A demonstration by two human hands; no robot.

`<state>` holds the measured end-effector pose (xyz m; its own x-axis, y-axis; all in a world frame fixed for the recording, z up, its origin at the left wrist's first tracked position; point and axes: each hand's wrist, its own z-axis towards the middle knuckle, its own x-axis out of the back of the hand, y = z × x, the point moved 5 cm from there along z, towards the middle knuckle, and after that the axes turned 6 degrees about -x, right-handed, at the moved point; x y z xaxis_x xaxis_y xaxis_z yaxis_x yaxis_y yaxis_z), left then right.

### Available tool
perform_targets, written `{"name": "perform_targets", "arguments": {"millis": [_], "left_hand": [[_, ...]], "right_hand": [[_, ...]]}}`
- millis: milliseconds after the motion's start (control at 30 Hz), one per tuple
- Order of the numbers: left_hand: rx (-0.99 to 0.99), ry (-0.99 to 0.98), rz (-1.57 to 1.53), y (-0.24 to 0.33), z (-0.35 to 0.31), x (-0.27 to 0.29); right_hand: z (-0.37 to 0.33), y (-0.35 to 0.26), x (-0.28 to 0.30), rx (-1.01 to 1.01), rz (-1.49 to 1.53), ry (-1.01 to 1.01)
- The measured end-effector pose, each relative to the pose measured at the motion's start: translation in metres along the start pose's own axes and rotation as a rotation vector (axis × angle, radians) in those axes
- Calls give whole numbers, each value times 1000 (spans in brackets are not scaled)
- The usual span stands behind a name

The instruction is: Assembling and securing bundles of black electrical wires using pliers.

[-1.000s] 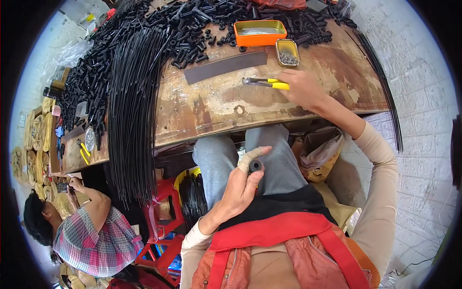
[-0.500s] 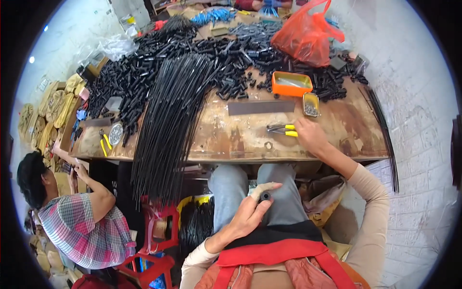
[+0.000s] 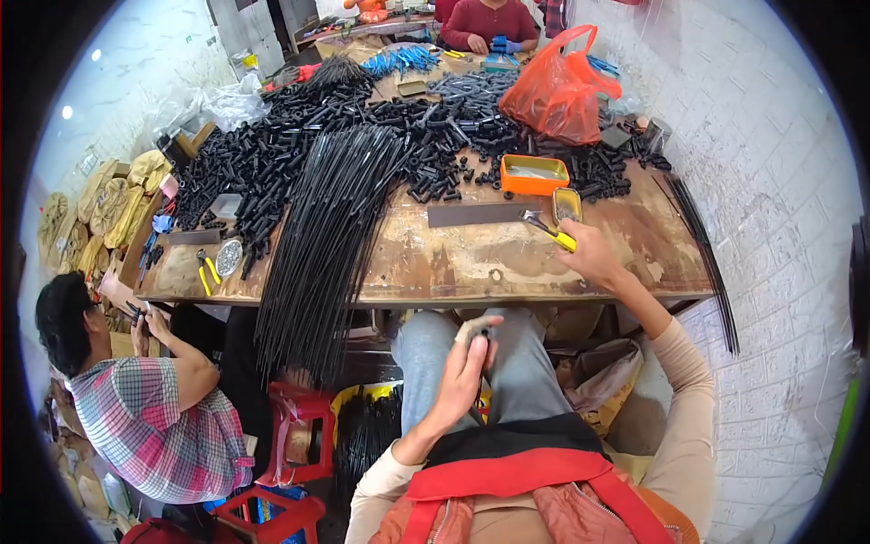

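Above my lap, my left hand [image 3: 458, 381] is closed round a small black tubular part [image 3: 480, 335], whose end shows by the thumb. My right hand [image 3: 591, 254], over the table's right side, grips yellow-handled pliers [image 3: 564, 239] with the jaws pointing left. Its fingers reach up to the edge of a small tin [image 3: 568, 194] of tiny metal pieces. The pliers' jaws lie by the right end of a flat dark strip [image 3: 471, 215] on the worn wooden table [image 3: 444, 272].
Long thin black rods [image 3: 326, 236] overhang the front edge. Behind are heaped black parts [image 3: 272, 145], an orange box [image 3: 535, 186] and a red plastic bag [image 3: 557, 95]. Yellow-handled pliers [image 3: 207, 272] lie left. A person [image 3: 154, 399] works at the left; another [image 3: 485, 27] sits opposite.
My right hand has picked the pliers up off the table and moved them toward the small tin. My left hand has turned and shifted slightly left and up, still holding the black part.
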<state>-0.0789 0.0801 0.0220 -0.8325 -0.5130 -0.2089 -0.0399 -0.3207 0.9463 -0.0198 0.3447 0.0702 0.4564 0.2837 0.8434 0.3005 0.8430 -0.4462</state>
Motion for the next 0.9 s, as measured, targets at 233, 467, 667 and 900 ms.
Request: {"name": "perform_targets", "arguments": {"millis": [233,467,667,900], "left_hand": [[-23,63,-29,-2,13,-6],[-22,-99,-258,8,17,-6],[12,-168,-271,12,5,-1],[-14,-189,-174,17,1,-2]], "right_hand": [[-46,-68,-20,-143,527,-171],[-77,-121,-12,-237,1109,-331],[-99,-126,-19,-125,939,-259],[-106,-121,-20,-55,758,-159]]}}
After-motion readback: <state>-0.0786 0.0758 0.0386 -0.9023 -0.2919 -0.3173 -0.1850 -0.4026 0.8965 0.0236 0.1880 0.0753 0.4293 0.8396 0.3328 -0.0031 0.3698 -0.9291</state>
